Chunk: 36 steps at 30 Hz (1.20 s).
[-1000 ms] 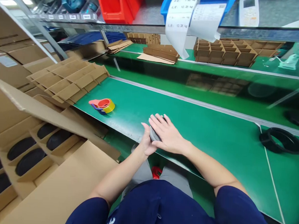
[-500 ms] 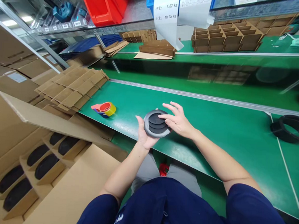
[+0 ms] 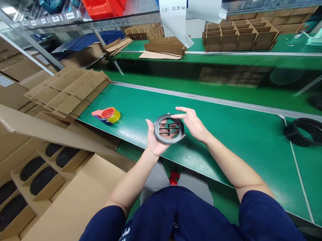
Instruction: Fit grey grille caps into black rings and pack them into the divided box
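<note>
Cradles the round vent in the left hand, above the green bench near its front edge. Wraps fingers beneath and around the right rim, with the thumb raised just beside the left rim. Keeps the right hand loosely spread, with fingers apart and one fingertip at the vent's upper rim; cannot tell whether pressing or only hovering.

Faces the vent up toward the head camera, tilted slightly, with thin black slats running roughly left to right, turned edge-on to show fingers through the gaps. Gives no long axis in the round outline.

Reads "净重: 7.82 kg" and "毛重: 10.35 kg" on the hanging label strip; too small to read on the shelf tags.

Leaves green surface between the vent and the tape dispenser at left, and a wider stretch toward the black ring at right. Runs into a metal strip along the back.
</note>
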Tool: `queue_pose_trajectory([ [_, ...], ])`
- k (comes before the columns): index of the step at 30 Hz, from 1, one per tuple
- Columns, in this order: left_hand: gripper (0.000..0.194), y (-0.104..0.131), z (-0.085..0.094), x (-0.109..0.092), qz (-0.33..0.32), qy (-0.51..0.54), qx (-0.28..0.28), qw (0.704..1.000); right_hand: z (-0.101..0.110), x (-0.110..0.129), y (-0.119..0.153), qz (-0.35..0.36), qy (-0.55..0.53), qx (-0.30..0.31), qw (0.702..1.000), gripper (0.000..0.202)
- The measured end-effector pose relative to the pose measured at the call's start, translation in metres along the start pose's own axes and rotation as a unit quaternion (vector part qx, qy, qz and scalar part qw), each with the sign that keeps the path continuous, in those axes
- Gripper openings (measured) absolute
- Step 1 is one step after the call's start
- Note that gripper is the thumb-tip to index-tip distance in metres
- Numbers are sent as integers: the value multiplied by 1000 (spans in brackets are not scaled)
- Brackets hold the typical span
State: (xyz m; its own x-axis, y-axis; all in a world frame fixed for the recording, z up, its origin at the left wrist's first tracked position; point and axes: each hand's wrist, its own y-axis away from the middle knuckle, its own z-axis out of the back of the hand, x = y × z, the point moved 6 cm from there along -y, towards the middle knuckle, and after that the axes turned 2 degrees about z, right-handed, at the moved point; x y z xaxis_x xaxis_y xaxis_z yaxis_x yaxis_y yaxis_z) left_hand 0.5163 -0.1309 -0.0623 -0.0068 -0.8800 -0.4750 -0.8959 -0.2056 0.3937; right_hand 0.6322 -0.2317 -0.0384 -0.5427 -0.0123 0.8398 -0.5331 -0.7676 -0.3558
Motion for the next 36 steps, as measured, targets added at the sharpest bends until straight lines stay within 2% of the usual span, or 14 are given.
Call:
queue_pose_trajectory([
  [3, 90, -6, 9, -2, 0, 21, -40, 999, -10, 0, 1, 55, 29, 28, 998, 75],
  [7, 74, -14, 21, 0, -10, 33, -116, 993, -36, 8, 7, 134, 135, 154, 970, 68],
  [11, 77, -21, 6, 13, -4, -85, -107, 991, -44, 12, 10, 45, 222, 224, 948, 98],
  [13, 79, -25, -3, 21, 11, -159, -109, 981, -34, 7, 10, 11, 235, 235, 943, 104],
  [15, 87, -30, -11, 33, 58, -207, -85, 973, -2, -4, 13, -9, 259, 213, 942, 101],
  [16, 91, -32, -13, 39, 83, -229, -63, 968, 25, -12, 17, -28, 284, 185, 941, 100],
  [18, 91, -38, -10, 45, 79, -310, -22, 947, 102, -34, 36, -116, 358, 88, 923, 98],
  [19, 88, -42, -4, 42, 42, -378, -17, 925, 149, -47, 50, -183, 401, 25, 897, 96],
  [21, 81, -51, 13, 31, -66, -535, -46, 841, 243, -71, 89, -349, 471, -102, 804, 92],
  [23, 73, -58, 30, 22, -141, -641, -83, 750, 310, -89, 129, -471, 499, -159, 710, 94],
  [24, 71, -62, 37, 20, -154, -668, -92, 722, 332, -97, 145, -511, 497, -162, 682, 95],
  [26, 68, -69, 47, 20, -159, -694, -92, 697, 352, -111, 169, -554, 480, -144, 665, 97],
  [29, 64, -73, 49, 21, -161, -715, -82, 676, 351, -129, 187, -570, 462, -113, 670, 97],
  [36, 57, -68, 42, 20, -171, -714, -91, 673, 354, -140, 184, -571, 431, -85, 694, 96],
])
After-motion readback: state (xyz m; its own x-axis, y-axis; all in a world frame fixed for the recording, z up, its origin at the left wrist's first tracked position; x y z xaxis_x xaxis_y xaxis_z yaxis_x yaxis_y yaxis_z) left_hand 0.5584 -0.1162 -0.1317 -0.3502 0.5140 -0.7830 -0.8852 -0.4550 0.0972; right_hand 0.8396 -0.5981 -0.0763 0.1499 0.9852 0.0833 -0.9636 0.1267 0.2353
